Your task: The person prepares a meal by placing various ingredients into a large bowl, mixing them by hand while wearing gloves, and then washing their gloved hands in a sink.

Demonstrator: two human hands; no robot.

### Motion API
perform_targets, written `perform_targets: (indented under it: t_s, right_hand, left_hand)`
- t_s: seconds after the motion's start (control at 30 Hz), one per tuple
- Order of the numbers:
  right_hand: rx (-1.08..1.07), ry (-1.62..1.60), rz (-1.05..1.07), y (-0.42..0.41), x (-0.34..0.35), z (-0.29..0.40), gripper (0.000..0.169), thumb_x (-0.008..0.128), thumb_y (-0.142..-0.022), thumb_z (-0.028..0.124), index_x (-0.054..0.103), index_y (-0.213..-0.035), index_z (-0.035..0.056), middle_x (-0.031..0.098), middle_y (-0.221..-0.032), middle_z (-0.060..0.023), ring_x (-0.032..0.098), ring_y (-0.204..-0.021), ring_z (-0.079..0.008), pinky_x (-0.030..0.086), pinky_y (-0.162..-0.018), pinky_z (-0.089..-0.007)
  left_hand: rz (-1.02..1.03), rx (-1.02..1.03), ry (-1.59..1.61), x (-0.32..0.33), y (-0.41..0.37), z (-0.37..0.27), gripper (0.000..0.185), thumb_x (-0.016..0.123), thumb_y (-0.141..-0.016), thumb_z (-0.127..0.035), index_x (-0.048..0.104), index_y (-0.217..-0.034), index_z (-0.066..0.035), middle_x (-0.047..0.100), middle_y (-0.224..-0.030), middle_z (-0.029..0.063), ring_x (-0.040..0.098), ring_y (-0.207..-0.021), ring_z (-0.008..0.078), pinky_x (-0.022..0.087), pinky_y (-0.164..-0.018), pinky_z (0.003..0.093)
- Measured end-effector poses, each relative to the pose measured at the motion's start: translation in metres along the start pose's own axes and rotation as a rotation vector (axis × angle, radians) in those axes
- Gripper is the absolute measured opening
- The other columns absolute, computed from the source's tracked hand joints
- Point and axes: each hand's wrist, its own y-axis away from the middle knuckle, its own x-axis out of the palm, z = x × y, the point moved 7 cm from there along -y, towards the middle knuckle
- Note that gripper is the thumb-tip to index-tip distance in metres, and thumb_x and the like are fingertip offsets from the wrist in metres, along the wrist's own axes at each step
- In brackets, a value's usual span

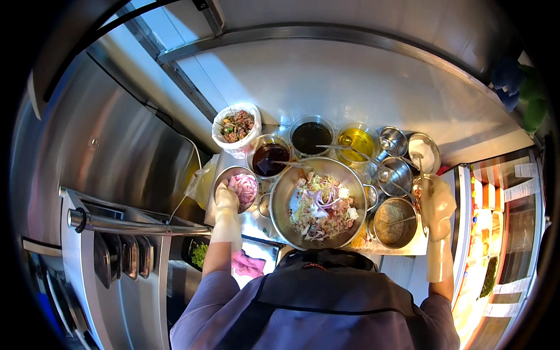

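Note:
My gloved left hand [226,199] is at the near left rim of a metal bowl of sliced red onion [243,187]; whether its fingers grip anything is unclear. Far right, my gloved right hand [439,201] is raised over the small metal containers; its fingers and any grip on a utensil cannot be made out. Between my hands sits a wide two-handled metal pan [280,218] holding a mixture with shredded greens [321,210], white lumps and onion slices on top. A bowl of brown granular seasoning [390,216] with a spoon stands right of the pan.
Behind the pan stand tubs of reddish-brown liquid [269,158], dark liquid [311,136] and yellow oil [356,142]. A bag-lined tub [239,151] is back left, a bowl of white powder [424,153] back right. A metal rail [140,225] juts in at left; a lit display case [485,227] borders the right.

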Motion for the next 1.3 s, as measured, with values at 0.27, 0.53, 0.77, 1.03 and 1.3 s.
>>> perform_targets:
  t_s: [0.27,0.53,0.77,1.03,1.3]
  right_hand:
    - [-0.296,-0.31,0.332,0.028,0.037,0.1,0.029,0.06,-0.098,0.031,0.071,-0.109,0.0065,0.072,-0.099,-0.0199,0.07,-0.089,-0.0379,0.055,-0.08,-0.0482]
    - [-0.041,-0.662,0.919,0.07,0.166,0.154,0.045,0.058,-0.103,0.039,0.061,-0.132,0.0054,0.067,-0.125,-0.0163,0.066,-0.109,-0.0276,0.053,-0.094,-0.0395]
    - [0.337,-0.489,1.193,0.09,0.277,0.211,0.068,0.064,-0.096,0.053,0.053,-0.146,0.0081,0.058,-0.144,-0.0177,0.056,-0.127,-0.0303,0.038,-0.113,-0.0417]
    - [0.739,-0.684,1.267,0.113,0.224,0.174,0.077,0.055,-0.099,0.06,0.048,-0.148,0.0013,0.052,-0.146,-0.0229,0.047,-0.137,-0.0352,0.037,-0.116,-0.0472]
    - [0.65,-0.829,1.304,0.11,0.28,0.16,0.08,0.048,-0.101,0.059,0.038,-0.153,-0.0004,0.046,-0.148,-0.031,0.046,-0.136,-0.0372,0.035,-0.117,-0.0485]
  left_hand:
    - [0.219,-0.158,0.827,0.001,0.029,-0.029,0.029,0.048,-0.104,-0.009,0.06,-0.131,-0.008,0.065,-0.087,0.0028,0.055,-0.061,0.0108,0.047,-0.052,0.0255]
    - [0.616,0.257,0.388,0.131,0.146,-0.136,0.05,0.062,-0.1,-0.026,0.051,-0.145,-0.006,0.071,-0.111,0.0173,0.068,-0.1,0.0283,0.054,-0.089,0.0352]
    - [0.726,-0.015,0.075,0.195,0.127,-0.121,0.059,0.052,-0.098,-0.054,0.066,-0.13,-0.007,0.072,-0.117,0.0182,0.067,-0.113,0.0338,0.048,-0.102,0.0383]
    - [1.223,-0.241,0.497,0.222,0.162,-0.04,0.059,0.037,-0.108,-0.052,0.055,-0.143,-0.008,0.065,-0.134,0.0147,0.062,-0.119,0.0251,0.045,-0.105,0.0333]
    - [0.987,-0.48,0.464,0.125,0.169,-0.103,0.056,0.06,-0.102,-0.043,0.055,-0.142,-0.005,0.059,-0.138,0.019,0.061,-0.121,0.0243,0.046,-0.106,0.0418]
